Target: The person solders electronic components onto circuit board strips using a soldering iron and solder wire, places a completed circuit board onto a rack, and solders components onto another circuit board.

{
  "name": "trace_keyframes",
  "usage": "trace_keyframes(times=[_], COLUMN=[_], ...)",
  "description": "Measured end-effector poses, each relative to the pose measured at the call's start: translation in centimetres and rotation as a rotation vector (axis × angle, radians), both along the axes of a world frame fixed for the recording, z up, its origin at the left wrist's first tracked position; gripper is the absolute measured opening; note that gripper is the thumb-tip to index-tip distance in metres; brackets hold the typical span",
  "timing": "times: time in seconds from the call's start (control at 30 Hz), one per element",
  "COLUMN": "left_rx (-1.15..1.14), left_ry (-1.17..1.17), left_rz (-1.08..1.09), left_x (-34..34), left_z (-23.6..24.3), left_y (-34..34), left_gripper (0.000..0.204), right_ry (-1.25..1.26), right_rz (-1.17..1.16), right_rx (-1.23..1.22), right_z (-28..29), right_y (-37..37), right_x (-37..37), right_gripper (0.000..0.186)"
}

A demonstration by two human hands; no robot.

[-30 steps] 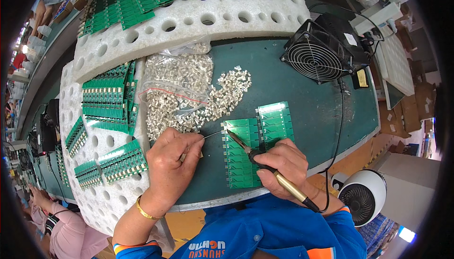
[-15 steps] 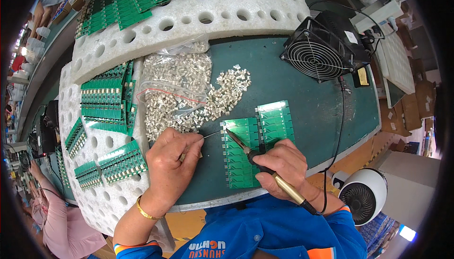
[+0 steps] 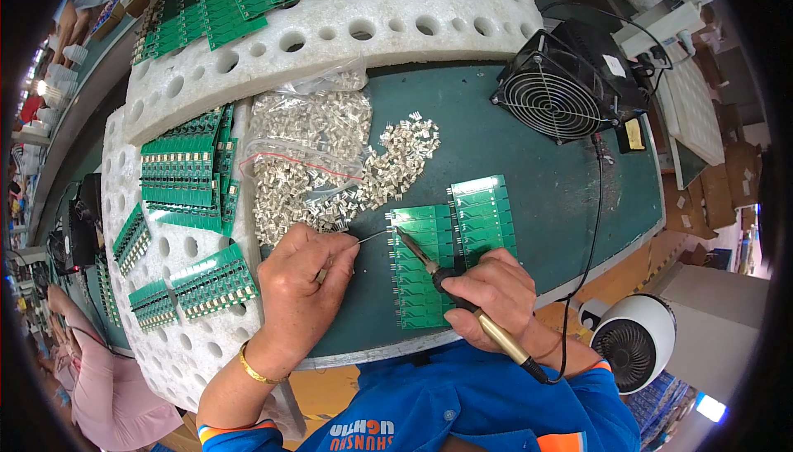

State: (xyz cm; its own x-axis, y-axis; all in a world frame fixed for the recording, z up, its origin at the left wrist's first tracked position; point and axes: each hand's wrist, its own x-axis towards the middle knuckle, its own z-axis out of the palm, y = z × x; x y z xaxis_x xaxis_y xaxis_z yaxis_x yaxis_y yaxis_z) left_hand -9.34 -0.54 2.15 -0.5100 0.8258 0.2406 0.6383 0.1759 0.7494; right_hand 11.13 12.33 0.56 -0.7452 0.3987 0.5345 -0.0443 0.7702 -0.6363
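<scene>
My right hand [image 3: 494,297] is closed round the handle of a soldering iron [image 3: 493,328], whose tip meets the left edge of a green circuit board [image 3: 420,270] near its upper end. Between the thumb and finger of my left hand [image 3: 307,274] is a thin solder wire [image 3: 373,236], its end reaching toward the same edge beside the tip. Small pins stick out along that edge. A second green circuit board [image 3: 481,204] lies against the first on the right, partly behind my right hand.
Small white connectors [image 3: 405,159] spill from a clear plastic bag [image 3: 310,134] beyond my left hand. White foam trays [image 3: 330,39] hold several green boards [image 3: 215,283]. A black fan [image 3: 555,93] stands at the back right; the iron's cord [image 3: 591,246] runs along the right side.
My left hand has shifted very slightly to the right with the wire, and the iron's tip stays at almost the same spot. At far left, another person's arm has moved.
</scene>
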Motion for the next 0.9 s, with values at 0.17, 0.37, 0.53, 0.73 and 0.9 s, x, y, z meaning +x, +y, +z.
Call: trace_keyframes(times=[0.17,0.37,0.53,0.73,0.9], left_rx=[0.006,0.000,-0.002,-0.001,0.003], left_ry=[-0.019,-0.004,-0.019,-0.025,-0.009], left_rz=[0.004,-0.001,-0.003,-0.009,-0.010], left_x=[0.02,0.03,0.03,-0.01,-0.07], left_z=[-0.25,-0.16,-0.04,-0.10,-0.31], left_y=[-0.07,-0.04,0.01,-0.09,0.02], left_gripper=[0.013,0.013,0.013,0.013,0.013], right_ry=[-0.008,-0.017,-0.002,-0.009,-0.009], right_rz=[0.014,0.007,0.013,0.021,0.022], right_rx=[0.025,0.029,0.044,0.057,0.060], right_z=[0.16,0.25,0.02,0.06,0.02], right_y=[-0.15,-0.35,-0.38,-0.42,-0.45], right_x=[0.08,0.01,0.08,0.03,-0.03], right_gripper=[0.034,0.041,0.042,0.044,0.045])
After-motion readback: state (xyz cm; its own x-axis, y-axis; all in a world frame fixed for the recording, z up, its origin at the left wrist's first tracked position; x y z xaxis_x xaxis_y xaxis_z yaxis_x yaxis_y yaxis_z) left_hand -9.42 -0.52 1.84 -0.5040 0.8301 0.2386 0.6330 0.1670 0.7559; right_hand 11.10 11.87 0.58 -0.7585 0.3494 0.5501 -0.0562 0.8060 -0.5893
